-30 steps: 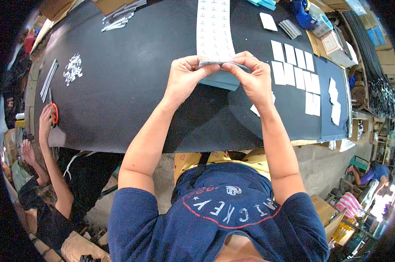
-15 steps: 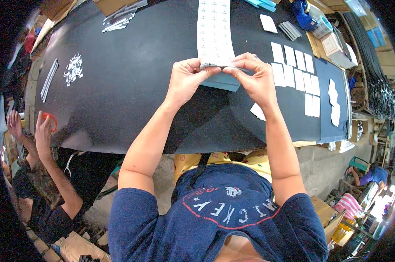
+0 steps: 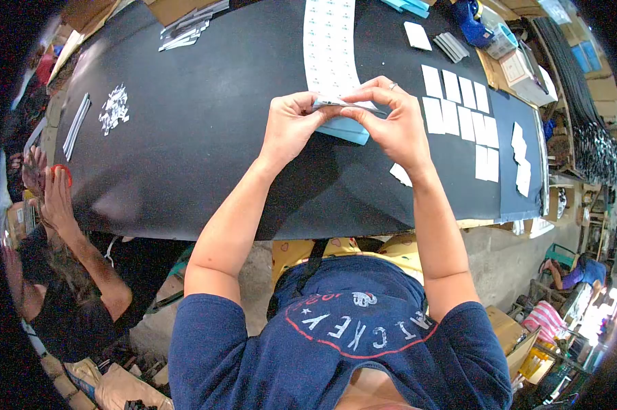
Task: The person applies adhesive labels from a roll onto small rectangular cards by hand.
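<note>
A long white printed sheet (image 3: 330,51) runs down from the table's far edge to my hands. My left hand (image 3: 289,126) pinches the left part of its near end, which is curled up. At the right part of that end, my right hand (image 3: 390,119) pinches the sheet between thumb and fingers, close to the left fingertips. Just below the sheet's end lies a light blue stack (image 3: 346,131), partly covered by the sheet and my fingers. Rows of white cards (image 3: 450,117) lie to the right of my right hand.
On the black table (image 3: 185,137) are a pile of small white scraps (image 3: 114,111), grey strips (image 3: 77,127) and a blue tape dispenser (image 3: 471,26). A co-worker's hands (image 3: 55,198) hold something red at the left edge. A person (image 3: 585,272) is at far right.
My right fingers have moved slightly left along the sheet's near end, and the sheet has shifted slightly left. The co-worker's hands at the left have moved away to the left.
</note>
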Demonstrator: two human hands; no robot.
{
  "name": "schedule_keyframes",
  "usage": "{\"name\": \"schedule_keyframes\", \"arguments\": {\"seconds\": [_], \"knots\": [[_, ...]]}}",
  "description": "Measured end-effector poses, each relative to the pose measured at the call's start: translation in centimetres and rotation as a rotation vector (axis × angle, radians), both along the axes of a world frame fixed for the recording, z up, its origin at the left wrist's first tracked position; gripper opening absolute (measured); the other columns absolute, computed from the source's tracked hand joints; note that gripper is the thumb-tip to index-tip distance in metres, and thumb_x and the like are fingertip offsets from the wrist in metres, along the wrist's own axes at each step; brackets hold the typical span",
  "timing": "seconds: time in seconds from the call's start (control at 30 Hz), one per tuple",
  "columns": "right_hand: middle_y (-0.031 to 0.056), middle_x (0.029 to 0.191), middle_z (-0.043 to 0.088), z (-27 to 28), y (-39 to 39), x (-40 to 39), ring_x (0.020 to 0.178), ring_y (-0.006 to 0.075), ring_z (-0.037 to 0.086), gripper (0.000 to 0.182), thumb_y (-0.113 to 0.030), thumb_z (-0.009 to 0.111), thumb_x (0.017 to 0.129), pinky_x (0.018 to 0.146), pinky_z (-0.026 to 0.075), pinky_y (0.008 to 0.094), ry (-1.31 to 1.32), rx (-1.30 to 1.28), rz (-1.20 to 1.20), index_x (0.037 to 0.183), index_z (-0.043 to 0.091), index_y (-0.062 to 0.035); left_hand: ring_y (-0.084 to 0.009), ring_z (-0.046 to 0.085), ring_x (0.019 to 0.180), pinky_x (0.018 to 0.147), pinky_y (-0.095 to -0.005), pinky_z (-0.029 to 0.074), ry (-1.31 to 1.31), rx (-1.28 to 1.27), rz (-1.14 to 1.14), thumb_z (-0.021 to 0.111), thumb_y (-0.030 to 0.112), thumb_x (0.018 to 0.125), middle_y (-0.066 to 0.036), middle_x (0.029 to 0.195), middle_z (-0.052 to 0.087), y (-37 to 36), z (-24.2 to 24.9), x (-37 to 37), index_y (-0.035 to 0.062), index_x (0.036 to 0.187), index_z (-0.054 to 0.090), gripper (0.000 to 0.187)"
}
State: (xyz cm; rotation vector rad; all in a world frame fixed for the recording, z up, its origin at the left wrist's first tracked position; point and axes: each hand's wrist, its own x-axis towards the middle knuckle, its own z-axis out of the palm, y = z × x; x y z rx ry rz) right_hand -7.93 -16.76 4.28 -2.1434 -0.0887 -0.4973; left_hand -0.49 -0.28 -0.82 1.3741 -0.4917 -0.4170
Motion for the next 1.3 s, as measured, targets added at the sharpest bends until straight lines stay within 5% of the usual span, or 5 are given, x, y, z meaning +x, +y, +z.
{"name": "schedule_keyframes", "arguments": {"seconds": [0.37, 1.07, 1.13, 1.23, 1.3], "knots": [[0.0022, 0.09, 0.066, -0.6, 1.1, -0.7, 0.095, 0.0215, 0.057, 0.021, -0.015, 0.077, 0.071, 0.097, 0.031, 0.0391, -0.236, -0.239, -0.157, 0.091, 0.073, -0.0141, -0.0056, 0.063, 0.08, 0.071, -0.0216, 0.052, -0.024, 0.005, -0.009, 0.067, 0.004, 0.087, -0.004, 0.088, 0.072, 0.1, -0.2, 0.2, -0.0004, 0.099, 0.072, 0.014], [-0.0007, 0.086, 0.064, -0.3, 2.4, 0.1, 0.09, 0.0224, 0.057, 0.019, -0.01, 0.074, 0.069, 0.095, 0.036, 0.0443, -0.405, -0.395, -0.116, 0.087, 0.072, -0.0152, -0.0058, 0.062, 0.076, 0.066, -0.022, 0.05, -0.038, -0.015, 0.003, 0.067, 0.001, 0.082, -0.005, 0.086, 0.071, 0.2, -0.5, 0.2, -0.0012, 0.097, 0.071, 0.015], [0.0008, 0.084, 0.064, -0.8, 2.6, 0.9, 0.089, 0.0232, 0.058, 0.015, -0.011, 0.072, 0.069, 0.093, 0.037, 0.0446, -0.432, -0.409, -0.084, 0.084, 0.071, -0.0154, -0.0073, 0.062, 0.076, 0.067, -0.0236, 0.051, -0.195, 0.306, 0.037, 0.068, 0.002, 0.082, -0.006, 0.086, 0.071, 0.7, 1.6, -0.1, -0.0018, 0.098, 0.071, 0.017], [0.0053, 0.08, 0.065, -0.6, 2.1, 1.3, 0.087, 0.0253, 0.061, 0.009, -0.016, 0.065, 0.068, 0.084, 0.04, 0.0458, -0.378, -0.505, -0.019, 0.076, 0.069, -0.0165, -0.0078, 0.059, 0.073, 0.065, -0.0247, 0.048, -0.185, 0.261, 0.079, 0.066, 0.002, 0.082, -0.005, 0.083, 0.069, 1.0, 0.3, 0.1, -0.0032, 0.098, 0.07, 0.017], [0.0021, 0.083, 0.063, -0.8, 2.3, 1.1, 0.093, 0.0222, 0.057, 0.018, -0.014, 0.067, 0.068, 0.09, 0.036, 0.0458, -0.336, -0.451, -0.036, 0.085, 0.071, -0.0178, -0.0076, 0.056, 0.074, 0.065, -0.0226, 0.046, -0.176, 0.259, 0.098, 0.061, -0.002, 0.082, 0.0, 0.082, 0.065, 1.1, -0.1, 0.4, -0.0052, 0.096, 0.069, 0.016]]}}
